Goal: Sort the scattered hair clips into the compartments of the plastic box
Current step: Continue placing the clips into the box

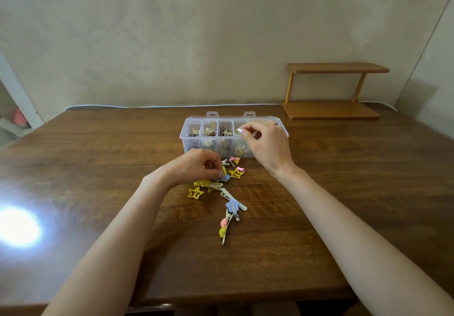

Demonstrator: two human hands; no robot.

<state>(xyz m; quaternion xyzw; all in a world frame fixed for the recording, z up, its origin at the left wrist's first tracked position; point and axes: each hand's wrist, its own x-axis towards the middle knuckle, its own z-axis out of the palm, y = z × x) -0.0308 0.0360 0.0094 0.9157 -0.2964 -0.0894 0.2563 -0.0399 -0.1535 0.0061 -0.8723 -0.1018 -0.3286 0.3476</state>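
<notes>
A clear plastic box [187, 134] with several compartments stands at the middle of the table, holding brown and cream clips. My right hand [265, 143] hovers over its right compartments with fingers curled, pinching a small pale clip [238, 131] at the fingertips. My left hand [196, 168] reaches into the scattered pile in front of the box and pinches a blue clip [224, 177]. Yellow star clips [195, 193] [236, 173], a pink clip [235, 160], a blue flower clip [232, 205] and a pink-and-yellow clip [223, 228] lie loose on the wood.
A small wooden two-level shelf [331, 109] stands at the back right against the wall. A white cable [147, 106] runs along the table's far edge. A bright light reflection [18, 227] glares on the table at the left.
</notes>
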